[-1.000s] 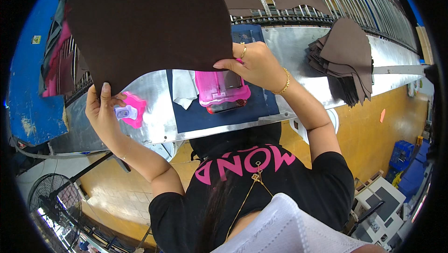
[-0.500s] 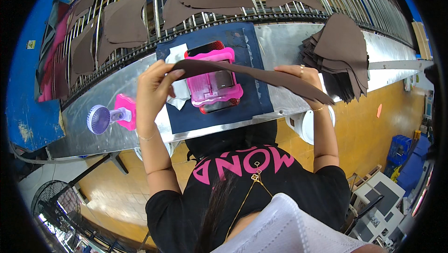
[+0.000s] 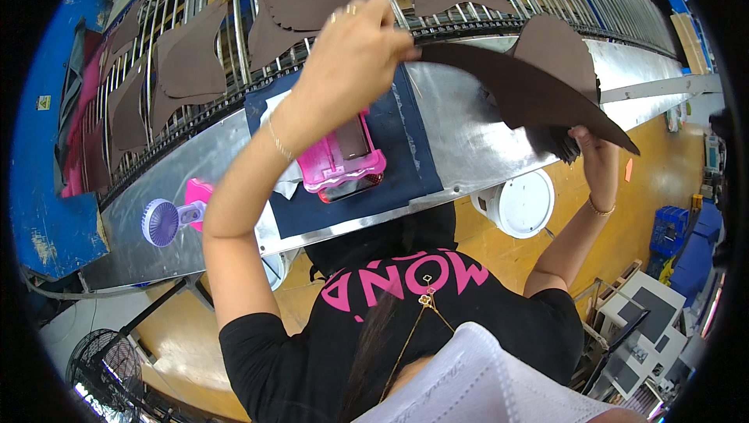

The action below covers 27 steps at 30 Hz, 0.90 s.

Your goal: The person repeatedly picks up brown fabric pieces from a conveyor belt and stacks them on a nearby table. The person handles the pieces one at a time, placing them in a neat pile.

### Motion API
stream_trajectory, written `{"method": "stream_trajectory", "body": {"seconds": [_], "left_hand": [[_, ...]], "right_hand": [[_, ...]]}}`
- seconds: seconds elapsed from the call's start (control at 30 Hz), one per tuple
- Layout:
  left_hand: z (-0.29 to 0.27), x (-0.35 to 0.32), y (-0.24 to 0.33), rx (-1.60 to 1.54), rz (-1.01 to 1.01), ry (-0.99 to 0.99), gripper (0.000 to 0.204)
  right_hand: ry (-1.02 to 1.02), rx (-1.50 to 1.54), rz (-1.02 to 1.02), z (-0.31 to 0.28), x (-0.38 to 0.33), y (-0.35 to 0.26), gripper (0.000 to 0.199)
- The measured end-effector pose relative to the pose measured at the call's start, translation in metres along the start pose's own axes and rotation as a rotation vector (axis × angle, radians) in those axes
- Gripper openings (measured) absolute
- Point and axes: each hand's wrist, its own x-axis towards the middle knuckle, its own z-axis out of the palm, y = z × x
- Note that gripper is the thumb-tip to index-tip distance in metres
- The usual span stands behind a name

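Observation:
A dark brown sheet piece, cut to a curved shape, hangs in the air between my two hands. My left hand pinches its left end, above the navy mat and close to the rack of metal rods. Its far edge is held near the right end by my right hand, thumb and fingers closed on it. Behind and beneath the sheet lies a stack of similar brown pieces, partly hidden by it. A pink plastic holder rests on the navy mat, partly behind my left forearm.
Brown pieces lie spread over the metal rods along the table's far side. On the metal table, a small purple fan stands at left. A white bucket is below the front edge; a black floor fan stands lower left.
The brown sheet has moved right, over the stack. My left hand has risen and moved right and away from me; my right hand has moved right and slightly nearer.

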Motion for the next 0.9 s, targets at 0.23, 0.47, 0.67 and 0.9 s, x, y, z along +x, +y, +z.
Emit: {"method": "stream_trajectory", "body": {"seconds": [0.23,0.47,0.67,0.9], "left_hand": [[-0.037,0.093,-0.026,0.409,0.223,0.150,0.009],[-0.043,0.129,-0.065,0.583,0.294,0.383,0.015],[-0.087,0.113,-0.064,0.538,0.179,0.557,0.025],[-0.087,0.001,-0.104,0.299,-0.188,0.620,0.045]], "right_hand": [[0.292,0.174,-0.140,-0.001,0.064,-0.037,0.019],[0.098,0.245,0.014,0.081,0.144,-0.046,0.025],[0.126,1.052,0.165,0.164,0.207,-0.009,0.014],[0.270,1.185,0.377,0.250,0.304,0.010,0.027]]}}
